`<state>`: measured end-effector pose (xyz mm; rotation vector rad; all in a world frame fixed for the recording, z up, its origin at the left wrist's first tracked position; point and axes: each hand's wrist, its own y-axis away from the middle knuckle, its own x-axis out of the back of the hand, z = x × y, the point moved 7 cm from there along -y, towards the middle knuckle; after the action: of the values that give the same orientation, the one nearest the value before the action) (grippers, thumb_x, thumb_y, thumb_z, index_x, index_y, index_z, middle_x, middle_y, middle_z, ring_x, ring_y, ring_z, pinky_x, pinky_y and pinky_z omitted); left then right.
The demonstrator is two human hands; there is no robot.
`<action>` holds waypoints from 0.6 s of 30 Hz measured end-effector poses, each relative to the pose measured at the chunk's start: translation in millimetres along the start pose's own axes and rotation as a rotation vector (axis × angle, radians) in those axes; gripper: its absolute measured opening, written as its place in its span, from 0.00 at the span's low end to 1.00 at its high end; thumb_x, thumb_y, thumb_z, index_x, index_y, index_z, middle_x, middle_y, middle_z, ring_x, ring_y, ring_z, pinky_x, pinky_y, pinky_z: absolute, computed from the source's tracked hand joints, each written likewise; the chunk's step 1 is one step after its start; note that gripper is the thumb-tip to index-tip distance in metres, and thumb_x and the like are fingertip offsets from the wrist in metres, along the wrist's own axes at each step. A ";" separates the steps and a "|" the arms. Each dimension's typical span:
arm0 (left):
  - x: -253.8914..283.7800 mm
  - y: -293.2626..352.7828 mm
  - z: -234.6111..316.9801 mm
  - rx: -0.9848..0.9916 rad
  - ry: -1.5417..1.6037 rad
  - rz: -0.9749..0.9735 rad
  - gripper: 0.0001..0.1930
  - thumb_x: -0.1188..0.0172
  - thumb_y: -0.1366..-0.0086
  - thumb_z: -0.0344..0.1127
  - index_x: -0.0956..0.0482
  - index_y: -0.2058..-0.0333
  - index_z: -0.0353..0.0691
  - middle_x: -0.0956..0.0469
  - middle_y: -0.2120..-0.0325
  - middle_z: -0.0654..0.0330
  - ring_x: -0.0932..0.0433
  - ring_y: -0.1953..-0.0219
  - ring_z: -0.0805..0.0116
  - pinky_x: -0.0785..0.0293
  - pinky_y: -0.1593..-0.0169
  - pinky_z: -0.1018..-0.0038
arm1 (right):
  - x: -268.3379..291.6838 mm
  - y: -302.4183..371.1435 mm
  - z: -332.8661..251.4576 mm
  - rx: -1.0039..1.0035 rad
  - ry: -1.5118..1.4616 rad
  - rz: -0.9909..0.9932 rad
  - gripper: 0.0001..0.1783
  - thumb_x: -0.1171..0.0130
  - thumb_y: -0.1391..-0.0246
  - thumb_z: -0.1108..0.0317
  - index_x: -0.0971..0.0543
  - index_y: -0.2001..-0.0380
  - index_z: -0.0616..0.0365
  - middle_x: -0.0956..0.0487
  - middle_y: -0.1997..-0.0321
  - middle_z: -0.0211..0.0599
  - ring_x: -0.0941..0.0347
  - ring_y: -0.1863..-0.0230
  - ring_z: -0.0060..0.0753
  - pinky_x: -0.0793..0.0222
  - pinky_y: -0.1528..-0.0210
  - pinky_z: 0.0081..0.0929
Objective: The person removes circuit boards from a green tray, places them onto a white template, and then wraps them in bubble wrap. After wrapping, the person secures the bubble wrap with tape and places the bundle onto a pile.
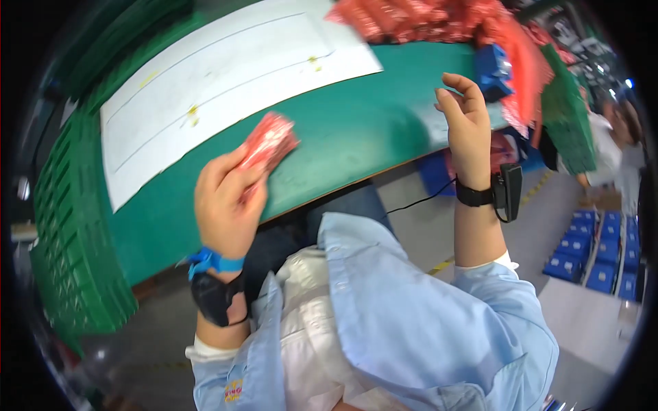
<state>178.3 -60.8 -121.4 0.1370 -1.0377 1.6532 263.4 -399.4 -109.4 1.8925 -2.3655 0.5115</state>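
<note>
My left hand (226, 202) is closed around a small red plastic-wrapped packet (273, 140), holding it above the near part of the green tabletop (343, 103). The packet's shiny far end sticks out past my fingers; what is inside it cannot be made out. On the right, my right hand (470, 130) is raised over the table with fingers loosely bent. Its thumb and index finger stand apart, and nothing shows between them. A blue object (492, 72) lies just beyond this hand, beside a heap of red plastic bags (411, 20) at the far edge.
A white sheet (226, 75) with ruled lines and yellow marks covers the far left of the table. Green crates (75, 219) stand along the left side, and another green crate (569, 109) is at the right. Several blue boxes (579, 243) sit in rows on the right, near another person (610, 144).
</note>
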 end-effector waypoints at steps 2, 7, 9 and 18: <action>0.9 2.2 0.3 -0.006 0.020 0.012 0.08 0.32 0.51 0.23 0.19 0.70 0.38 0.22 0.59 0.55 0.22 0.60 0.56 0.24 0.58 0.67 | 45.1 -18.5 -3.8 0.095 0.088 0.188 0.19 0.41 0.41 0.65 0.28 0.49 0.62 0.26 0.51 0.36 0.29 0.54 0.24 0.32 0.51 0.22; -1.1 -0.9 5.1 0.009 0.043 -0.035 0.08 0.33 0.49 0.22 0.20 0.70 0.37 0.23 0.56 0.55 0.24 0.56 0.58 0.25 0.57 0.68 | 205.8 -73.5 29.5 0.095 0.480 0.722 0.26 0.34 0.47 0.57 0.28 0.52 0.65 0.24 0.58 0.36 0.28 0.59 0.24 0.30 0.58 0.24; 3.2 1.0 0.3 0.023 0.036 -0.042 0.08 0.33 0.49 0.22 0.20 0.69 0.37 0.24 0.55 0.55 0.24 0.56 0.58 0.25 0.56 0.68 | 185.3 -87.8 49.0 -0.186 0.416 0.532 0.29 0.32 0.49 0.54 0.27 0.53 0.65 0.24 0.60 0.35 0.27 0.60 0.25 0.29 0.60 0.25; 0.5 -0.1 -1.8 0.039 0.077 -0.048 0.08 0.34 0.48 0.21 0.21 0.69 0.37 0.24 0.55 0.54 0.24 0.56 0.58 0.25 0.57 0.69 | 172.0 -117.4 95.1 -0.215 0.389 0.301 0.33 0.37 0.50 0.38 0.23 0.57 0.59 0.24 0.66 0.30 0.26 0.65 0.27 0.32 0.66 0.25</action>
<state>178.9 -59.1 -122.2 0.1224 -0.9377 1.6238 349.1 -610.6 -129.5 1.2256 -2.3329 0.5592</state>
